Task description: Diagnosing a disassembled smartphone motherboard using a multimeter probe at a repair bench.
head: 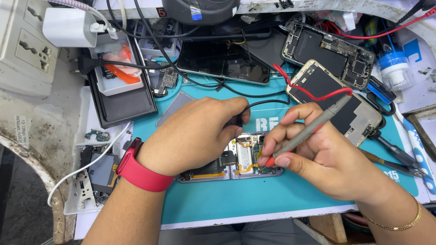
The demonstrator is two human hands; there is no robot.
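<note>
Your two hands work over one opened phone [236, 159] that lies flat near the front edge of the teal mat [254, 199], about at its middle. Your left hand [195, 134], with a red wristband [138, 169], lies over the left half of this phone; its thumb and forefinger are pressed together on a black probe [239, 119], whose black wire [268, 103] runs away toward the back of the mat. Your right hand [318, 156] holds a grey probe with a red tip [309, 131] like a pen: the fingers are clamped around it, and the red tip points down at the right half of the phone, at its board. Whether the tip touches the board, I cannot tell. A red wire [318, 94] goes from the back end of this probe toward the back right corner.

You have three more phones behind your hands: one with a dark glass [222, 61] at the back edge of the mat, and two open ones without back cover [329, 47] [359, 113] on the right side. The nearer open one lies just beside your right hand. At the right edge lie tweezers [390, 154]. At the left edge one black tray [120, 86] stands with a white box [116, 68] on it, and in front of it a white tray with small parts [91, 172]. One white charger [68, 27] sits in the wall socket [25, 47] at the far left.
</note>
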